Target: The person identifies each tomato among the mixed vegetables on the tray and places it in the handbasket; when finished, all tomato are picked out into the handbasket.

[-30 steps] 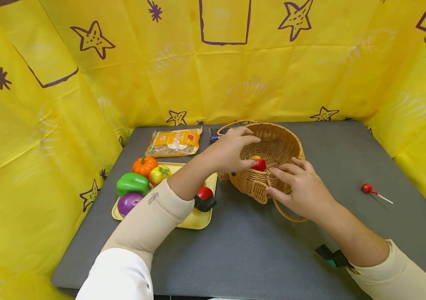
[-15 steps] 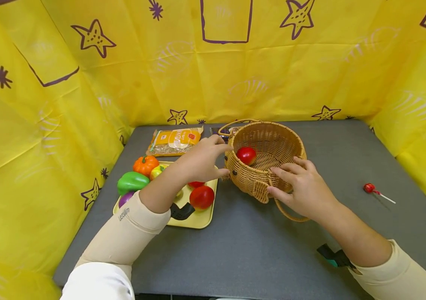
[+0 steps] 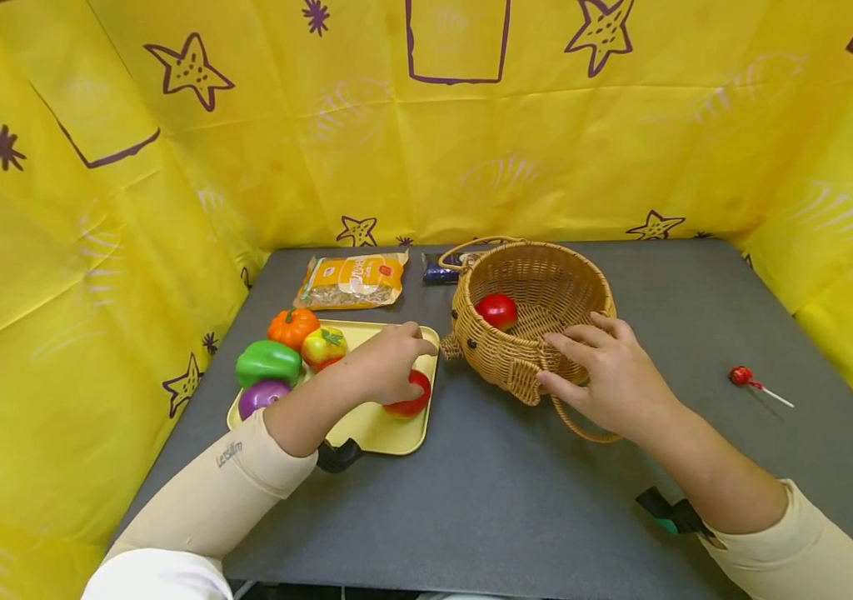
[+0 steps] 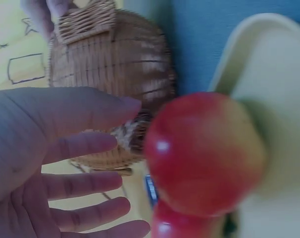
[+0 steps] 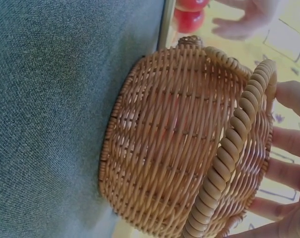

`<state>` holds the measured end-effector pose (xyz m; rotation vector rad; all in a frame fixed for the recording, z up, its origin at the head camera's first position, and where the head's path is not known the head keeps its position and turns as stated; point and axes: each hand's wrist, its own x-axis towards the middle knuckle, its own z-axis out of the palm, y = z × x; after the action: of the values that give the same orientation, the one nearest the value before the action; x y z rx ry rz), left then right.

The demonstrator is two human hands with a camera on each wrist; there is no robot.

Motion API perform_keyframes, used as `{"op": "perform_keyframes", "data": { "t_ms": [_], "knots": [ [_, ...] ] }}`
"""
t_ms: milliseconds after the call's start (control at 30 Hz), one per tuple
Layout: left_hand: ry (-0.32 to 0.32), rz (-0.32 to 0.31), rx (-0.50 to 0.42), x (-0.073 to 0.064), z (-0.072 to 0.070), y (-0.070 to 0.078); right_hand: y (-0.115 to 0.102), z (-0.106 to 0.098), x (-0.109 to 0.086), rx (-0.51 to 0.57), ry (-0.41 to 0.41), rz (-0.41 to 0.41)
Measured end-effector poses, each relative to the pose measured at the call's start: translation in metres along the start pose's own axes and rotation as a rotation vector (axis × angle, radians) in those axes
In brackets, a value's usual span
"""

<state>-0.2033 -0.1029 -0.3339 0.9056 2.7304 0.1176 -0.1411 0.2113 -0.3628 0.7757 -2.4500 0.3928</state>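
On the yellow tray (image 3: 377, 437) lies a red apple (image 3: 409, 396), with my left hand (image 3: 389, 362) above it. In the left wrist view the fingers of that hand are extended and spread, with a gap between them and the apple (image 4: 204, 153). My right hand (image 3: 610, 375) rests at the near right rim of a wicker basket (image 3: 501, 362), its fingers loosely spread; the right wrist view shows fingers beside the rim, behind the twisted handle (image 5: 229, 144). Inside the basket sits a red fruit (image 3: 496, 311). Part of the tray is hidden under the left forearm.
Also on the tray are an orange pumpkin (image 3: 294, 328), a green pepper (image 3: 269, 363), a purple round vegetable (image 3: 265, 397) and a yellow-red fruit (image 3: 324, 347). Behind lie an orange food bag (image 3: 354, 281) and a dark blue packet (image 3: 438, 269). A red lollipop (image 3: 741, 377) lies at the right.
My left hand has drawn out of the basket and moved left and down to the apple on the tray, leaving a red fruit in the basket. The right hand stays at the rim.
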Motion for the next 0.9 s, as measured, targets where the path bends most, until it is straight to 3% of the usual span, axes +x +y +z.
{"op": "perform_keyframes", "data": {
  "t_ms": [400,900],
  "knots": [
    [-0.032,-0.007,-0.037,-0.01,0.026,-0.01,0.001,0.001,0.0,0.006,0.009,-0.009],
    [0.086,0.05,-0.049,-0.018,0.036,-0.016,0.001,0.002,0.0,0.006,0.009,-0.008]
  ]
}}
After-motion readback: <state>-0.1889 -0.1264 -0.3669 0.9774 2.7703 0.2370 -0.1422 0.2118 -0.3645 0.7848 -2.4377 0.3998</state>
